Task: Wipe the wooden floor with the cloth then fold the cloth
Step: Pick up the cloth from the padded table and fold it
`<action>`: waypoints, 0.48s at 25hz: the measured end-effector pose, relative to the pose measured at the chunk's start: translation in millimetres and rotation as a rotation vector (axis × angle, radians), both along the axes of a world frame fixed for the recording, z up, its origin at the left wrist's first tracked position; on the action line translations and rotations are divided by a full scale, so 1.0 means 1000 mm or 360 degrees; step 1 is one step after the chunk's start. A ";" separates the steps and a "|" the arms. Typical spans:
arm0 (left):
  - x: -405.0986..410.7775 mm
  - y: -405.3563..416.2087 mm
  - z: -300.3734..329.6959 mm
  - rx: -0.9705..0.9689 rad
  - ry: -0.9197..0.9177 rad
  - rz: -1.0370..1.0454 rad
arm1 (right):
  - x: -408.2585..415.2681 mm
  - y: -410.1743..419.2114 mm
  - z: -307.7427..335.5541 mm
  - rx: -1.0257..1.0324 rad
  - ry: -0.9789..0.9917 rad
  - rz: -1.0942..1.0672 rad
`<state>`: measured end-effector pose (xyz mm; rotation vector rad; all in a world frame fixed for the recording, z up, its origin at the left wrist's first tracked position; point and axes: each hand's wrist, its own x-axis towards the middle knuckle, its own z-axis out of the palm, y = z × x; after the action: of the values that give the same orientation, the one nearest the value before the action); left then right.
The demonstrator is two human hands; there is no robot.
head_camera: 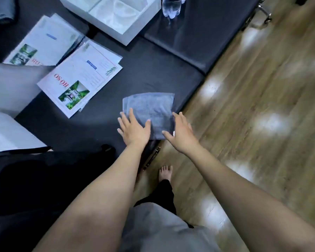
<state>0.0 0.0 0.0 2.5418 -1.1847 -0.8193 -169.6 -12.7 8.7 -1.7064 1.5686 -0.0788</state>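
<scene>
Lying folded into a rough square, the grey cloth (149, 113) is sitting on the dark padded worktop (153, 73), close to its edge beside the wooden floor (253, 106). The left hand (133, 130) is resting flat on the cloth's near left corner, its grip spread. The right hand (182, 133) is reaching along the right edge, grip likewise spread, thumb touching the cloth. Printed folders (80, 84) are lying well apart.

Cloth (149, 111) on mattress (153, 73), papers (80, 82) left.
</scene>
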 end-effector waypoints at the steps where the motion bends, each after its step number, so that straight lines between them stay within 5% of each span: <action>1: 0.004 -0.008 -0.004 0.0028 0.0059 0.0069 | 0.006 -0.009 -0.007 0.0021 -0.0043 -0.0088; 12: 0.024 -0.040 -0.020 0.0313 0.0212 0.0342 | 0.032 -0.034 -0.040 0.0480 -0.0587 -0.1037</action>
<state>23.7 -40.2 -19.6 2.6586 -0.8104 -1.0770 -138.0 -46.3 -31.7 -0.8445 1.6838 -0.4358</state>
